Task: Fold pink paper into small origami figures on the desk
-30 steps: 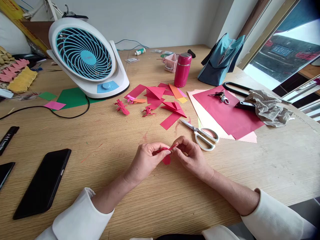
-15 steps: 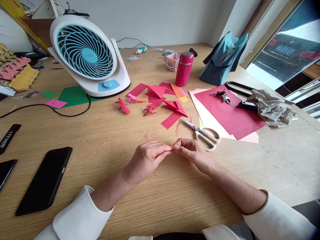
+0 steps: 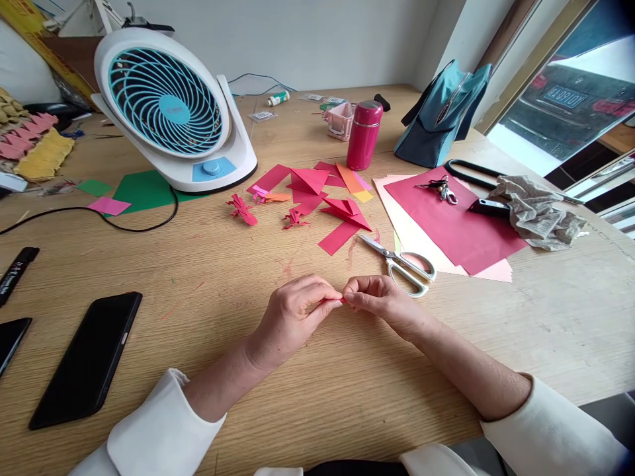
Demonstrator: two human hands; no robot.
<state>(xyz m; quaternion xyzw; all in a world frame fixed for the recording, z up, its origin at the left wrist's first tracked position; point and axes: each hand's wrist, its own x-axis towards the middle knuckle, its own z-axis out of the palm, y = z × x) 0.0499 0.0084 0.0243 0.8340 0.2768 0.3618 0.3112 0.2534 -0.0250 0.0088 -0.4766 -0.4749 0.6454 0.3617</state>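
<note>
My left hand and my right hand meet fingertip to fingertip over the front middle of the table. Both pinch a small piece of red paper, mostly hidden by the fingers. Just beyond my right hand lie white-handled scissors, blades pointing up and left. Farther back are red paper pieces, an orange strip and two small folded red figures, one at the left and one nearer the middle.
A white fan stands back left, its cable running left. Phones and a marker lie at the left. A pink bottle, blue bag, large red sheet, keys and crumpled cloth are behind and right.
The fingers of my left hand have shifted slightly around the red paper, with a wider gap between index finger and thumb. The whole view has moved a little.
</note>
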